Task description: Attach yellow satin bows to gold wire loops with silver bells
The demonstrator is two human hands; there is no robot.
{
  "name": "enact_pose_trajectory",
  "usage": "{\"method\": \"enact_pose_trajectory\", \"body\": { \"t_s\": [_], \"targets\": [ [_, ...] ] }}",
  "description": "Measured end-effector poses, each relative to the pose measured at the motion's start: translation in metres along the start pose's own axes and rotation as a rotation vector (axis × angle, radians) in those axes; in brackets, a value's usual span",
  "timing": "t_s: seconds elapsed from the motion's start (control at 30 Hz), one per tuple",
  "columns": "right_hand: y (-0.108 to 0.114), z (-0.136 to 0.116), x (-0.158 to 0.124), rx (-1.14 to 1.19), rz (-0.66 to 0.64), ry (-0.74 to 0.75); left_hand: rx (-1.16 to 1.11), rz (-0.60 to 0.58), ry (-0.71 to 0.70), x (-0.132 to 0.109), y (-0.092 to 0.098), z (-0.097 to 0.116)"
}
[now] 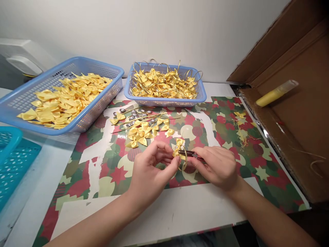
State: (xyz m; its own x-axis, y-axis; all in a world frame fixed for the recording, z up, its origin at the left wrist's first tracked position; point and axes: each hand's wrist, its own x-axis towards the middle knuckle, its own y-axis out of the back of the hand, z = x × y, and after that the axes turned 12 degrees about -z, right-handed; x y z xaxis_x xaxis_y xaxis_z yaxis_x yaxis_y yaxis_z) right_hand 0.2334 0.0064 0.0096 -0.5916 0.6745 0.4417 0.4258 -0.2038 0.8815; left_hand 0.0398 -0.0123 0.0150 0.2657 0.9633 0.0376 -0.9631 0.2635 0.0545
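Observation:
Between the thumb and fingers of my left hand (155,168) is a yellow ribbon bow (179,144) with a loop of gold cord (184,164) hanging from it. My right hand (218,164) is closed around dark-handled pliers (190,153); their jaws touch the bow at the cord. Just beyond my left hand lies a loose group of yellow bows (141,132). Behind these are several silver bells (134,115) and straight lengths of gold cord (146,118). The exact grip of the jaws is too small to make out.
A blue basket (164,102) at the back holds corded bows. Another blue basket (74,125) on the left holds plain bows. A teal basket (17,164) stands at the left edge. Cardboard (290,127) walls the right side, with a yellow tube (275,94) on it. Yellow scraps (241,132) lie nearby.

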Motion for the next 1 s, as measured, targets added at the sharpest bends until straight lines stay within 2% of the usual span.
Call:
{"method": "enact_pose_trajectory", "body": {
  "t_s": [0.27, 0.47, 0.57, 0.67, 0.77, 0.87, 0.93, 1.0],
  "targets": [
    [0.001, -0.001, 0.001, -0.004, -0.020, 0.003, 0.025, 0.004, 0.007, 0.000, 0.000, 0.000],
    [-0.003, 0.003, 0.003, 0.047, 0.004, -0.011, 0.015, 0.010, 0.065, 0.003, 0.001, 0.000],
    [-0.003, 0.013, 0.002, 0.146, 0.035, -0.095, 0.005, 0.022, 0.095, 0.005, 0.003, 0.001],
    [-0.003, 0.023, -0.002, 0.335, 0.052, -0.250, 0.021, 0.024, 0.088, 0.006, 0.004, 0.001],
    [-0.005, 0.025, -0.003, 0.608, 0.095, -0.332, 0.081, -0.057, 0.047, 0.007, 0.006, -0.002],
    [-0.009, 0.014, -0.001, 0.726, 0.055, -0.220, 0.212, -0.196, 0.010, 0.007, 0.006, -0.006],
    [-0.013, 0.004, 0.001, 0.723, 0.047, -0.073, 0.305, -0.226, -0.011, 0.008, 0.006, -0.009],
    [-0.018, -0.004, 0.002, 0.726, 0.092, -0.037, 0.348, -0.243, -0.017, 0.009, 0.006, -0.009]
  ]
}}
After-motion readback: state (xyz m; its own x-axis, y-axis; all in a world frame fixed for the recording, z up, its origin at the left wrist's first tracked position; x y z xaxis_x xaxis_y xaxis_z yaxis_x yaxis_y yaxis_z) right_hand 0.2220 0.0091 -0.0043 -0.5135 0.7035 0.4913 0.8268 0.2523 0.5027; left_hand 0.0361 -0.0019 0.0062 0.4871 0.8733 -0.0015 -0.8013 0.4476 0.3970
